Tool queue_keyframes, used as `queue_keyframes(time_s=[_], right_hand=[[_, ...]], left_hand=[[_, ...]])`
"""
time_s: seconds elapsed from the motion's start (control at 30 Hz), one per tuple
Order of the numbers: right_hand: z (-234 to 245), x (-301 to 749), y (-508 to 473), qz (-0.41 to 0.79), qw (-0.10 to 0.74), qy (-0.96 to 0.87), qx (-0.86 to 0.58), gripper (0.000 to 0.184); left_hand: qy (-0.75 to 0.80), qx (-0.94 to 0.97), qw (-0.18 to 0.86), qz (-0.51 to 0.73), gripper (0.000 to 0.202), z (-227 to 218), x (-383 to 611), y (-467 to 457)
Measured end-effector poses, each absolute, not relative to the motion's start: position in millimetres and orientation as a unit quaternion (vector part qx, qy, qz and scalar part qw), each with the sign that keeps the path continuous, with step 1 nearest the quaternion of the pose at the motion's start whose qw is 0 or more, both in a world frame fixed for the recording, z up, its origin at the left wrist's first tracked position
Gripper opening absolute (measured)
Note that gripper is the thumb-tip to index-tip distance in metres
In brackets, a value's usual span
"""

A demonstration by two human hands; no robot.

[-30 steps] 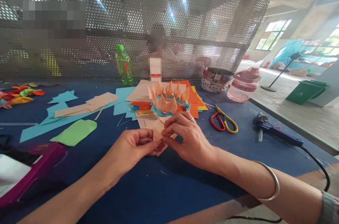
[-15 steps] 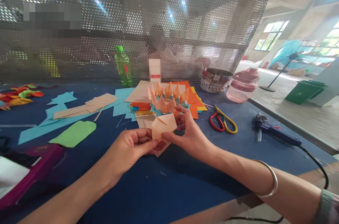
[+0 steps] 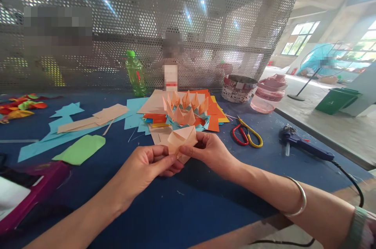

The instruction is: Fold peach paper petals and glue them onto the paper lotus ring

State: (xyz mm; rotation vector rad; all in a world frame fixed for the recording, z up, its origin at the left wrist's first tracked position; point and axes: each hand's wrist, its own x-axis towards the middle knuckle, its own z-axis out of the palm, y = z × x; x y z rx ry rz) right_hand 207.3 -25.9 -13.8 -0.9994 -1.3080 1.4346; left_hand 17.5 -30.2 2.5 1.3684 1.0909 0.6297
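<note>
A small piece of folded peach paper [image 3: 181,139] is held up between both hands, low over the blue table. My left hand [image 3: 157,159] pinches its lower left side, thumb in front. On its right side my right hand [image 3: 207,149] grips it, with the thumb pressed on the front; the other fingers are mostly hidden behind the paper. Just beyond stands a lotus-like paper flower [image 3: 188,109] with pointed peach petals and light blue pieces at its base. It sits on stacked peach, orange, yellow and blue sheets [image 3: 151,102].
Scissors [image 3: 246,133] with red and yellow handles lie right, a glue gun [image 3: 305,145] farther right. Behind are a round basket [image 3: 238,88], a pink bottle [image 3: 268,94] and a green bottle [image 3: 135,74]. Blue strips [image 3: 44,145], green paper [image 3: 80,150] and a purple object [image 3: 44,186] lie left.
My right hand's raised fingers have come down and curled behind the paper. The paper's top now shows a more raised fold. My left hand stays nearly in place.
</note>
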Motion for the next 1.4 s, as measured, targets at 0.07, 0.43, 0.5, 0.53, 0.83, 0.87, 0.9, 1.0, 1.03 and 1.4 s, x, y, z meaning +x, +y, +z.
queue_keyframes(time_s=[0.07,0.43,0.5,0.53,0.83,0.87,0.9,1.0,1.03,1.4], right_hand=[[-14.3,206.8,-26.6,0.584,0.462,-0.531,-0.405,0.038],[-15.4,205.6,-29.2,0.578,0.455,-0.549,-0.396,0.034],[-15.5,205.4,-29.4,0.579,0.458,-0.547,-0.394,0.033],[-15.5,205.2,-29.4,0.579,0.46,-0.547,-0.393,0.034],[-13.9,205.0,-29.5,0.591,0.457,-0.535,-0.394,0.039],[-13.4,205.2,-29.6,0.598,0.456,-0.53,-0.393,0.04],[-12.9,205.4,-29.5,0.604,0.455,-0.524,-0.391,0.041],[-12.9,206.2,-28.5,0.622,0.455,-0.505,-0.389,0.04],[-13.3,206.6,-27.8,0.623,0.455,-0.503,-0.39,0.04],[-14.2,209.3,-25.5,0.574,0.469,-0.521,-0.423,0.04]], left_hand=[[0.472,0.602,0.586,0.268,0.032,1.5,17.4,-30.4],[0.484,0.611,0.562,0.276,0.027,-1.9,17.7,-29.7],[0.483,0.597,0.578,0.275,0.025,0.4,17.9,-30.0],[0.482,0.591,0.585,0.276,0.024,1.8,17.9,-30.3],[0.478,0.592,0.591,0.27,0.025,3.7,17.3,-29.9],[0.477,0.593,0.591,0.268,0.025,3.2,16.9,-29.5],[0.477,0.593,0.591,0.266,0.025,2.9,16.5,-29.2],[0.48,0.595,0.59,0.263,0.027,3.1,15.6,-29.1],[0.481,0.596,0.588,0.261,0.028,3.4,15.6,-29.3],[0.506,0.613,0.548,0.261,0.038,-3.1,15.3,-24.3]])
